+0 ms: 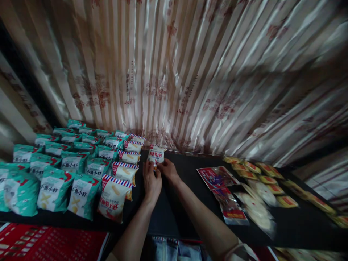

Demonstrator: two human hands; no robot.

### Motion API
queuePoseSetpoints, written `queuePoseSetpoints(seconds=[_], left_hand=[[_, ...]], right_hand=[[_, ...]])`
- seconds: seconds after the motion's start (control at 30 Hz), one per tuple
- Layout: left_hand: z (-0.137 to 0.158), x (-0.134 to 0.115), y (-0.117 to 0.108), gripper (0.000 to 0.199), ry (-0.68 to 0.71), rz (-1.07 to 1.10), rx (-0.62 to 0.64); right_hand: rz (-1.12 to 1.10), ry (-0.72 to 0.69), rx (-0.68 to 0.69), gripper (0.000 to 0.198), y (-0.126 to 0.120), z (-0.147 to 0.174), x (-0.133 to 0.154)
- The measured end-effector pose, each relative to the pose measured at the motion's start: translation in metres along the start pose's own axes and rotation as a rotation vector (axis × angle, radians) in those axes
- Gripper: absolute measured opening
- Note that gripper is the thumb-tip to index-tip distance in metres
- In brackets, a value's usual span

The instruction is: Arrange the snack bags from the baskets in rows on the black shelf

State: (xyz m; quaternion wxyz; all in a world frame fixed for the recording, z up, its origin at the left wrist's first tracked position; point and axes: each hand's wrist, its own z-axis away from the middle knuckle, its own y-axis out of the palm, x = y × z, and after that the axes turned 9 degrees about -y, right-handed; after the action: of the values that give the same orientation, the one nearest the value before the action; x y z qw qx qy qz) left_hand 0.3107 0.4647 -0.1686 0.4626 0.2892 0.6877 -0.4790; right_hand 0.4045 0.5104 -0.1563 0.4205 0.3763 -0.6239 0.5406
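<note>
A small white and orange snack bag [156, 154] with red lettering stands upright near the back of the black table. My left hand [152, 181] grips its lower front, fingers closed on it. From the right, my right hand [169, 170] has its fingers bent around the bag's lower right side. Left of my hands, a column of similar bags with striped tops runs front to back, the nearest being a cream snack bag [112, 199]. Beyond that column stand rows of teal snack bags [83, 195], with several in each row.
Red flat packets [219, 177], clear-wrapped pale packs [255, 208] and yellow packets [286, 201] lie to the right. A red basket [51, 243] sits below the front left edge. More packages [165, 248] are below the front edge. A pleated, printed curtain [174, 72] hangs behind.
</note>
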Motion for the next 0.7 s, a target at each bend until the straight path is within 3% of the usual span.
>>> queuePoseSetpoints(seconds=[0.4,0.53,0.7], left_hand=[[-0.017,0.008,-0.002,0.039,0.07,-0.086,0.044],[-0.018,0.012,0.0,0.037,0.073,-0.055,0.001],[-0.021,0.012,-0.002,0.04,0.035,0.045,-0.085]], right_hand=[[0.263,0.01,-0.03,0.025,0.019,-0.032,0.001],[0.113,0.006,-0.042,0.025,0.019,-0.028,-0.001],[-0.262,0.059,-0.084,0.033,0.013,-0.016,0.003]])
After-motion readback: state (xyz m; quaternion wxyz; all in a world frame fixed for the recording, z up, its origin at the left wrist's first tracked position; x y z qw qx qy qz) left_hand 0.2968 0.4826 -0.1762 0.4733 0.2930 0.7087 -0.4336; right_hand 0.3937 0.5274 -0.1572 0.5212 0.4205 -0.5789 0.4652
